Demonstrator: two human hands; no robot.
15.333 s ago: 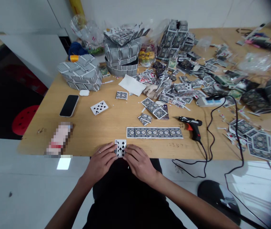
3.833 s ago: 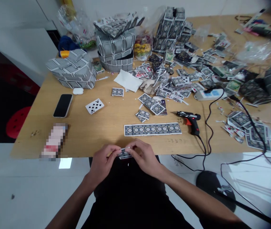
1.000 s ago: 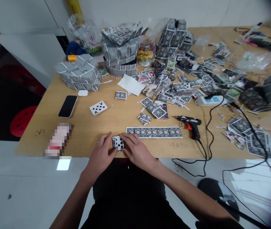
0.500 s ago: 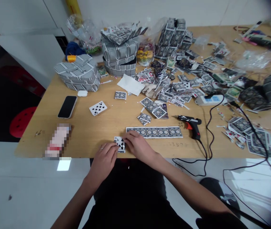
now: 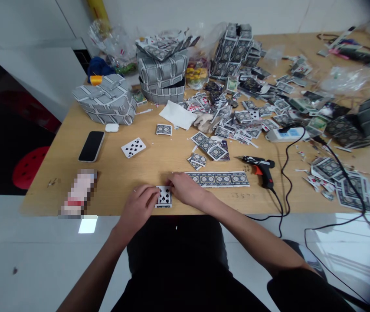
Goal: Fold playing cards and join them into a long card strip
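Note:
A spade playing card point(image 5: 164, 197) lies face up at the table's front edge, with a patterned strip along its lower side. My left hand point(image 5: 142, 203) has its fingers bent and closed at the card's left edge. At the upper right corner of the card, my right hand point(image 5: 184, 187) grips with thumb and fingers; the fingertips are partly hidden. Behind my right hand runs a row of joined patterned cards point(image 5: 222, 179). A glue gun point(image 5: 262, 169) rests to the right of that row. Another spade card point(image 5: 133, 147) lies face up to the left.
Small card pieces point(image 5: 197, 160) and overlapping cards point(image 5: 209, 146) lie beyond my hands. A phone point(image 5: 91, 146) is at left. Woven card baskets point(image 5: 106, 102), a heap of cards point(image 5: 246, 117) and a power strip point(image 5: 285, 135) stand farther back. The black cord point(image 5: 288, 190) hangs off the front edge.
My left hand has drawn back left and down off the card's middle, so more of its face shows. My right hand has shifted slightly upward and stays at the upper right corner.

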